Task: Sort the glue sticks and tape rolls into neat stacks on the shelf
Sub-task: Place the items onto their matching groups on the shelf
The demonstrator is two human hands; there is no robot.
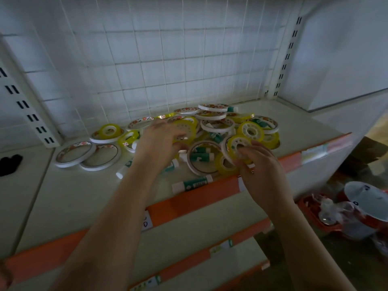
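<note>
A jumbled pile of yellow tape rolls [251,129], thin white-rimmed tape rolls [74,154] and green-and-white glue sticks [192,184] lies on the pale shelf [88,192]. My left hand [161,141] hovers over the pile's middle with fingers spread, blurred, by a large yellow roll [185,128]. My right hand [259,164] pinches a yellow tape roll [236,147] at the pile's front right. Two white-rimmed rolls lie flat side by side at the left.
A white wire grid [157,59] backs the shelf, with slotted uprights [27,110] at both sides. An orange price strip [199,198] runs along the front edge. Lower shelves sit below. A dark object [9,163] lies far left. Red-and-white containers [361,206] stand at right.
</note>
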